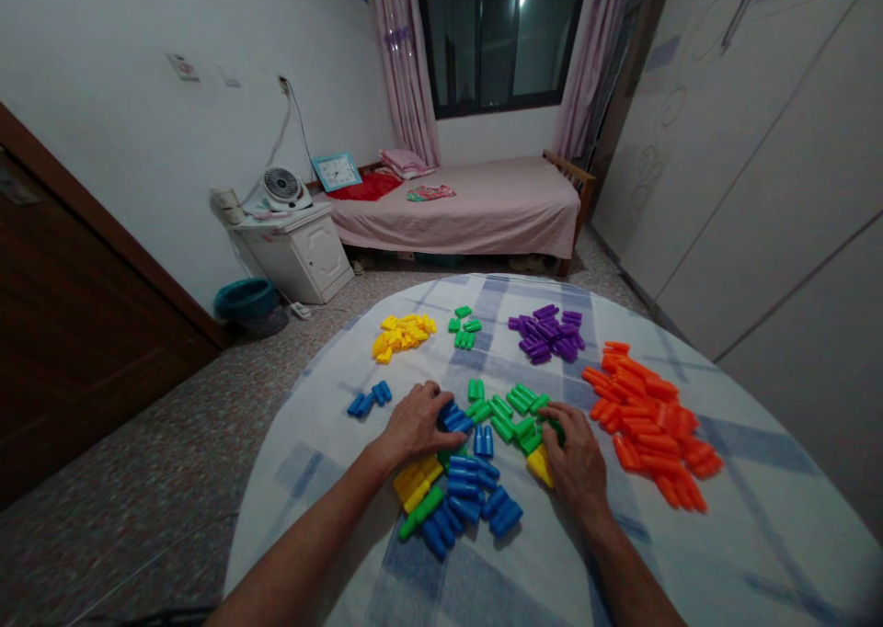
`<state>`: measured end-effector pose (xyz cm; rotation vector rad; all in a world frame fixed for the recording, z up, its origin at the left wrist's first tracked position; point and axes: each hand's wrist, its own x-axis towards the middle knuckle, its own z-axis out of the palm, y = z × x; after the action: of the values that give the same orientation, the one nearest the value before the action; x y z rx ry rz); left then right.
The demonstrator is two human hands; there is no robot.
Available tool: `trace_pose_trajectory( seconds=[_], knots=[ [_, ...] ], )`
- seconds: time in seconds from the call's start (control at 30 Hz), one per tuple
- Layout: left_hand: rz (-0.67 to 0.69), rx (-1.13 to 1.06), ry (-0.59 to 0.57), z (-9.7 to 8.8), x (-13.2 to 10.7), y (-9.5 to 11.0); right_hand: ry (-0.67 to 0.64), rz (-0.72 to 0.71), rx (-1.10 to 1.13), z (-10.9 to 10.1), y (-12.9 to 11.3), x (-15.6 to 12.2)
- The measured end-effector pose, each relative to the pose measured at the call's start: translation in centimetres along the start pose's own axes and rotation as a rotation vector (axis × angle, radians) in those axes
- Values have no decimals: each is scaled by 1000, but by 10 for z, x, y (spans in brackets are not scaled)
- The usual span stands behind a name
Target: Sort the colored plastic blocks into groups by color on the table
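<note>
My left hand (418,422) is in the middle of the frame, a bit low. Its fingers are bent down over some blue blocks (456,417) and touch them. I cannot tell if it is gripping one or just resting on top.

My right hand (576,452) is just to the right of it. Its fingers curl onto the green blocks (514,411), and a yellow block (538,464) lies right at its thumb side. I cannot tell if it pinches anything.

Between and below my hands is a mixed pile (462,498) of blue, yellow and green blocks, all jumbled close together.

The blocks lie on a round table with a blue and white cloth (724,535). Other blocks are in heaps by colour:
- A yellow heap (402,333) sits upper left of my hands.
- A small green heap (464,326) is next to it.
- A purple heap (548,331) sits further right.
- A big orange heap (652,420) is at the right, near my right hand.
- A few blue ones (369,399) lie left of my left hand.

Far back, at the top, is a bed (475,204). A fan (282,186) stands to its left.
</note>
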<state>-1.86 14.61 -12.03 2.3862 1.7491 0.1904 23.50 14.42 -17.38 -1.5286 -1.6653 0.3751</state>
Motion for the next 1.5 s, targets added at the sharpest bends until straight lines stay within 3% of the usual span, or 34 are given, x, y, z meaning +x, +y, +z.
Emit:
trace_pose_trajectory(
  seconds=[0.13, 0.33, 0.63, 0.83, 0.97, 1.23, 1.37, 1.43, 1.5],
  knots=[
    [-6, 41, 17, -3, 9, -5, 5, -1, 2, 0, 0, 0],
    [-94, 136, -3, -17, 18, -29, -9, -5, 4, -1, 0, 0],
    [-320, 207, 32, -24, -10, -77, -8, 5, 1, 1, 1, 0],
    [-368, 177, 80, -19, -17, -86, -3, 6, 1, 0, 1, 1],
    [-369, 64, 186, -10, -22, -93, -1, 4, 3, 0, 1, 1],
    [-442, -209, 545, 14, -33, -112, 0, 3, -4, 0, 1, 1],
    [-391, -202, 688, 4, -40, -99, -2, 2, 0, -1, -1, 0],
    [-260, -240, 603, -6, -49, -88, -2, -1, 2, -1, -1, 0],
    [-86, -274, 431, -13, -59, -77, 3, -4, 5, -1, -2, 0]
  ],
)
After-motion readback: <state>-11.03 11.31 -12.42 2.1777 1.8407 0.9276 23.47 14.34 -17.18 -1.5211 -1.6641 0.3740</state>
